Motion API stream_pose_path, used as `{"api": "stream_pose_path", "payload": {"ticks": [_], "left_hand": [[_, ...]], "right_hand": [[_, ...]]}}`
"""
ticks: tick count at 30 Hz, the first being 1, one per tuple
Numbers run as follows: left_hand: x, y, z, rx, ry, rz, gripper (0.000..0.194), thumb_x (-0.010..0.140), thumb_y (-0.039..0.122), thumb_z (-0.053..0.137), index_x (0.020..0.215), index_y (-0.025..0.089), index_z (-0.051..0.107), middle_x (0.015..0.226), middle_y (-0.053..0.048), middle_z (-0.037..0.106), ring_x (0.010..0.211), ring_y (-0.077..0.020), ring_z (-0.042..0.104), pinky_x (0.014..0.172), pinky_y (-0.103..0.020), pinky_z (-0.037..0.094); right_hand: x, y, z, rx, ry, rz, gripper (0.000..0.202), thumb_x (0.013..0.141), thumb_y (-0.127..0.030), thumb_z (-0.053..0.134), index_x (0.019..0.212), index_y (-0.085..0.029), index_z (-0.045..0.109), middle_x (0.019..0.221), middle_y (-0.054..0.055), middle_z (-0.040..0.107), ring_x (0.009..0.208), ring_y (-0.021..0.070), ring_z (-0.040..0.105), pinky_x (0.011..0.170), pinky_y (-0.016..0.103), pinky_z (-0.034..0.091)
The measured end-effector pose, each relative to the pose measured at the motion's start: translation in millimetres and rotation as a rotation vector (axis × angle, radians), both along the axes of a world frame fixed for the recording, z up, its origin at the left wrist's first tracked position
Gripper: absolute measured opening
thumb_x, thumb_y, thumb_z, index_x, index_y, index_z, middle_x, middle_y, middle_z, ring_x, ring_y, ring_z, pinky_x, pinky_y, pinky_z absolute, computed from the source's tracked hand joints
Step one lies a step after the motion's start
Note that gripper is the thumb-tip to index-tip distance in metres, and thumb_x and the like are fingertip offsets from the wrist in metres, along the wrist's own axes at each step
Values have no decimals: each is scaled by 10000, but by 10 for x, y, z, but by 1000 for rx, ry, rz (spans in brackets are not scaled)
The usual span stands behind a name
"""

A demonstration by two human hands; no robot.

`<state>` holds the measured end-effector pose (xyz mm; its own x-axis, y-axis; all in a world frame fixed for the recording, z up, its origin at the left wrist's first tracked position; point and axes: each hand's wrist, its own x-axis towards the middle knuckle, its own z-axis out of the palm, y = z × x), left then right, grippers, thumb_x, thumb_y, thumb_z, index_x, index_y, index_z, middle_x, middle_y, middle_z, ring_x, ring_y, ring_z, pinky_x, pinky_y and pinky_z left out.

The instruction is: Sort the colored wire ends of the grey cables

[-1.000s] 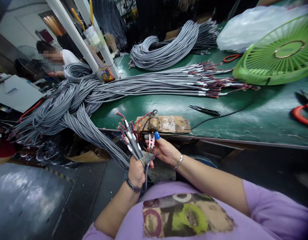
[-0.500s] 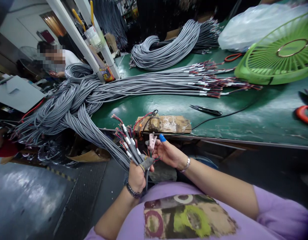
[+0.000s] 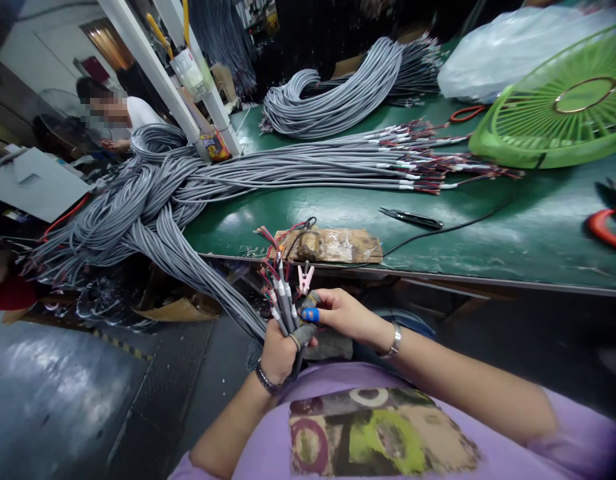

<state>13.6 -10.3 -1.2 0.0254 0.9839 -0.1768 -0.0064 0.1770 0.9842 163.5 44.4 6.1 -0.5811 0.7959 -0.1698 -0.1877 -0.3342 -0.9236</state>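
My left hand (image 3: 279, 353) is closed around a bunch of grey cables (image 3: 287, 310), with a grey wrap on its thumb. The cable ends point up, showing white sleeves and thin coloured wires. Just to the right, my right hand (image 3: 349, 320) is closed in a pinch beside the bunch, its thumb covered in blue tape and a finger in a grey wrap. What lies between those fingertips is hidden. A pink clothespin (image 3: 305, 279) stands just above them, by the bench edge. Behind it, a wooden block (image 3: 351, 247) with red and black leads lies on the bench.
Long grey cables (image 3: 298, 170) stretch across the green bench (image 3: 488, 247), with a coiled bundle (image 3: 338, 100) behind. Black snips (image 3: 411, 218), orange-handled scissors (image 3: 605, 223) and a green fan (image 3: 553, 107) are on the right. Another person (image 3: 133, 117) is at the far left.
My right hand has come down and left, away from the clothespin, and its open fingers have closed in a pinch beside the cables. My left hand and the bunch have shifted slightly right.
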Motion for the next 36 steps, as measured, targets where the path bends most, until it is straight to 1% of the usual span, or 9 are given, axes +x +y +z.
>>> {"api": "stream_pose_path", "payload": {"ticks": [3,6,10,12,16,18,25,31,36], "left_hand": [[5,5,15,-5,-40,81,258,698,339,715,543,143,649,470,-14,594,469,-131,528,505,-252,407],[30,21,26,20,-105,170,278,681,338,723,502,151,620,468,-12,590,482,-131,529,536,-257,424],[43,47,24,42,-146,228,289,681,324,728,480,154,609,464,-6,582,484,-120,521,554,-251,423],[35,62,29,39,-160,221,286,681,317,732,480,153,611,456,-3,573,477,-116,519,555,-250,424],[19,106,61,14,-196,182,275,675,302,735,484,152,607,465,-3,571,474,-112,520,544,-246,419],[21,134,74,4,-200,164,287,673,302,735,472,152,596,462,-4,565,475,-112,522,540,-244,416],[43,201,70,12,-212,120,280,688,278,712,468,152,593,456,-6,563,474,-111,519,537,-246,413],[60,216,68,-22,-183,106,288,669,314,720,468,147,597,449,-12,568,462,-108,512,529,-240,414],[90,222,72,-54,-184,110,274,658,295,732,475,148,589,430,-2,554,448,-104,502,527,-237,411]], "right_hand": [[-13,-13,19,30,8,-93,319,639,-423,781,636,-171,586,561,-14,624,518,129,558,559,267,431],[-25,-40,44,33,61,-105,318,657,-438,769,653,-176,589,566,-12,629,537,134,561,593,280,437],[-19,-48,-29,-2,100,-151,300,653,-402,786,666,-164,606,602,-7,631,586,131,553,625,273,428],[-7,-5,-110,-77,150,-181,310,665,-417,780,663,-155,615,604,-8,613,569,112,524,611,261,424],[-16,184,-240,-337,261,-254,411,748,-561,666,679,-157,630,594,6,593,532,102,507,586,255,458],[-51,290,-255,-404,274,-220,424,802,-571,602,732,-156,657,648,30,622,554,110,529,582,254,473],[-174,380,-169,-340,376,-174,393,840,-528,584,820,-151,695,692,43,643,605,120,564,563,233,481],[-207,315,-165,-400,416,-249,312,786,-467,682,812,-157,704,744,35,668,650,115,579,609,234,472],[-258,338,-211,-373,444,-300,330,746,-475,719,780,-148,694,706,25,665,602,103,549,600,232,450]]}}
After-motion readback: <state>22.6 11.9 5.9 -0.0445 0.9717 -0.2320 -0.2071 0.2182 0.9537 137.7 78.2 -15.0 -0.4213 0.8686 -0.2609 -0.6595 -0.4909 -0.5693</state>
